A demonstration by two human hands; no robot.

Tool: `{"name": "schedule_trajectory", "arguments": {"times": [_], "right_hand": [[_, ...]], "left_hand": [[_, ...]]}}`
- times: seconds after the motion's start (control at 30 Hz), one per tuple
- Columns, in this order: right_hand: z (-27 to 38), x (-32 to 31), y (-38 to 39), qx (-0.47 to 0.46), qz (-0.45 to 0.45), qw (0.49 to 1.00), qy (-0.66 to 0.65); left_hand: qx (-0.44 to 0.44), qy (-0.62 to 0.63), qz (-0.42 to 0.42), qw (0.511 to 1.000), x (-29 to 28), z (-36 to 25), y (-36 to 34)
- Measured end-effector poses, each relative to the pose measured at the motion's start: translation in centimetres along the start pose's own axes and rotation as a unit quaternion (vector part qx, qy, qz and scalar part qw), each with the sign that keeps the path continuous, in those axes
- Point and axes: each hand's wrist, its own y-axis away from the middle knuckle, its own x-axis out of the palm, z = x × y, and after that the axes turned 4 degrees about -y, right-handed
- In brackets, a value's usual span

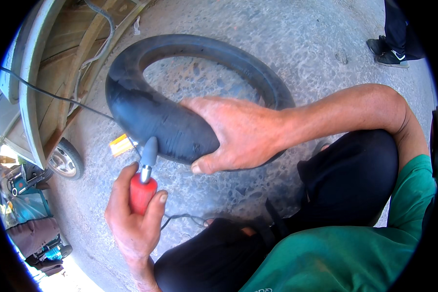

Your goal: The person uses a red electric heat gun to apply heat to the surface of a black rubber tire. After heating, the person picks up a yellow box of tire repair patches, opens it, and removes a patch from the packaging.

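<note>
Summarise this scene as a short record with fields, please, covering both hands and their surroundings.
Left hand: holds red-handled tool with grey bullet-shaped tip
Right hand: grips black rubber inner tube
Tip position: at the tube's near left side; contact unclear
Ground: grey, stone-speckled
Left of tube: small yellow-and-white packet
Upper right: another person's black shoes

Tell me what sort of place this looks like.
Probably an open-air tyre-repair spot: a black inner tube gripped by the right hand, a red-handled tool in the left hand, rough stony ground, and a wheel at the left.
</note>
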Motion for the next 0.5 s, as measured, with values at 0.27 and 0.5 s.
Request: {"name": "schedule_trajectory", "arguments": {"times": [0.27, 0.5], "right_hand": [[-0.06, 0.44, 0.09, 0.011, 0.009, 1.000, -0.001], [0.00, 0.74, 0.18, 0.009, 0.013, 1.000, 0.008]], "left_hand": [[-0.016, 0.012, 0.005, 1.000, 0.13, 0.17, -0.04], [-0.013, 0.028, 0.003, 1.000, 0.37, -0.14, -0.31]]}}
